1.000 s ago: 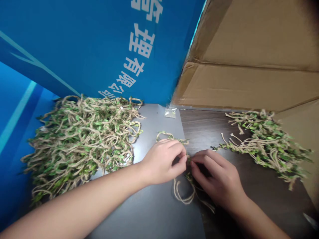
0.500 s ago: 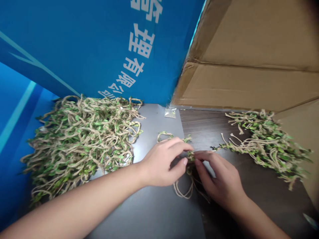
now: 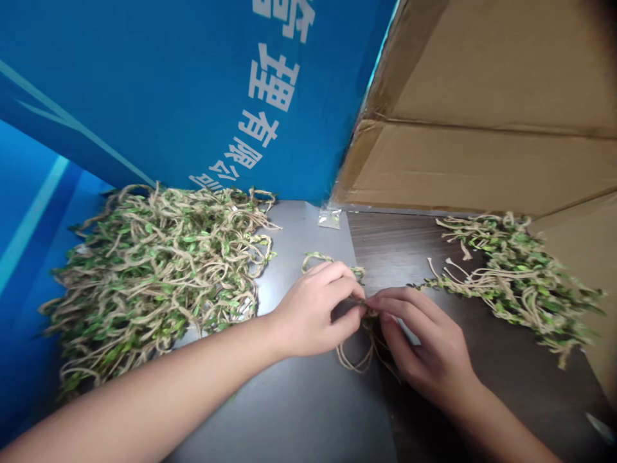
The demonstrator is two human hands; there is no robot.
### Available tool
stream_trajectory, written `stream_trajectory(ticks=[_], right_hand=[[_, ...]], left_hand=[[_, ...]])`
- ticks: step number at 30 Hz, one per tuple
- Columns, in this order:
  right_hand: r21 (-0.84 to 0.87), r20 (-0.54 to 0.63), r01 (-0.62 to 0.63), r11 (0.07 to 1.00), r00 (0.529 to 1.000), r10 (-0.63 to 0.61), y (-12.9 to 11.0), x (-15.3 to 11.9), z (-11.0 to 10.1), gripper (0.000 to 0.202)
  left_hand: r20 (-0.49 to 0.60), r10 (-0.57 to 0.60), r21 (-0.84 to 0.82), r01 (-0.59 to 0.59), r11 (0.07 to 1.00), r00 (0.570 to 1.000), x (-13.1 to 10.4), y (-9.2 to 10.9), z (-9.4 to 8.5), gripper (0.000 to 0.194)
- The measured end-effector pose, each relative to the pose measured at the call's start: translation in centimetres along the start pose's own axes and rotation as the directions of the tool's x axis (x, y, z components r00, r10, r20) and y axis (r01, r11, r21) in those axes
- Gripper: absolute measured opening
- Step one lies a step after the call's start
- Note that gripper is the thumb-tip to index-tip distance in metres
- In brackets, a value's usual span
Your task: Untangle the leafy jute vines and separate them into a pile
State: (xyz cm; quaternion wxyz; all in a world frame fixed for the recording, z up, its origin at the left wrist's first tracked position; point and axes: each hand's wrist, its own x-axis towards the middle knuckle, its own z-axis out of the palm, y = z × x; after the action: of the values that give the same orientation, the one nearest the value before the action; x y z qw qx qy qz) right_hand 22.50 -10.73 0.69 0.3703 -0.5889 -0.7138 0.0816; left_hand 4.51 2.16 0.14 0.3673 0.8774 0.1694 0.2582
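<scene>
My left hand (image 3: 321, 310) pinches a leafy twine strand between thumb and fingers, above the edge of the grey sheet. My right hand (image 3: 424, 334) meets it fingertip to fingertip, its fingers closed on the same strand. Loops of the leafy twine strand (image 3: 354, 366) hang below the fingertips, and another part curls out behind my left hand. The exact spot where the fingers grip is partly hidden. A large heap of leafy twine (image 3: 168, 263) lies to the left, and a smaller pile of leafy twine (image 3: 525, 276) lies to the right.
A small clear plastic packet (image 3: 330, 218) lies at the back of the grey sheet (image 3: 289, 405). Dark wood-grain table surface (image 3: 385, 238) shows on the right. Behind stand a blue panel with white characters (image 3: 193, 83) and a brown cardboard box (image 3: 482, 161).
The fingertips of both hands have come together on the strand. My right hand has shifted slightly left, and the twine loops below have moved a little.
</scene>
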Motion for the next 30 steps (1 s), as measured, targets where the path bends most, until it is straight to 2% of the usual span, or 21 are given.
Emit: stream_trajectory(ticks=[5, 9, 17, 22, 27, 30], right_hand=[[0.03, -0.022, -0.009, 1.0, 1.0, 0.01, -0.18, 0.05, -0.16, 0.018], [-0.006, 0.006, -0.012, 1.0, 1.0, 0.012, 0.19, 0.1, 0.12, 0.015], [-0.065, 0.029, -0.019, 0.998, 0.999, 0.021, 0.37, 0.05, 0.43, 0.008], [-0.078, 0.033, 0.005, 0.997, 0.999, -0.002, 0.26, 0.08, 0.49, 0.01], [-0.067, 0.039, 0.007, 0.998, 0.999, -0.004, 0.15, 0.04, 0.46, 0.013], [-0.07, 0.032, 0.023, 0.997, 0.999, -0.02, 0.12, 0.06, 0.47, 0.013]], left_hand=[[0.021, 0.044, 0.017, -0.045, 0.999, 0.999, -0.06, -0.08, 0.04, 0.018], [0.047, 0.074, 0.037, -0.075, 0.996, 0.996, -0.05, -0.07, 0.0, 0.021], [0.025, 0.075, 0.002, -0.075, 0.997, 0.997, 0.05, -0.32, 0.06, 0.023], [0.035, 0.07, 0.015, -0.071, 0.997, 0.997, -0.05, -0.2, 0.16, 0.019], [-0.022, 0.052, 0.053, -0.051, 0.997, 0.998, -0.11, -0.01, 0.1, 0.012], [0.017, 0.038, 0.044, -0.038, 0.998, 0.999, -0.09, -0.02, 0.07, 0.015]])
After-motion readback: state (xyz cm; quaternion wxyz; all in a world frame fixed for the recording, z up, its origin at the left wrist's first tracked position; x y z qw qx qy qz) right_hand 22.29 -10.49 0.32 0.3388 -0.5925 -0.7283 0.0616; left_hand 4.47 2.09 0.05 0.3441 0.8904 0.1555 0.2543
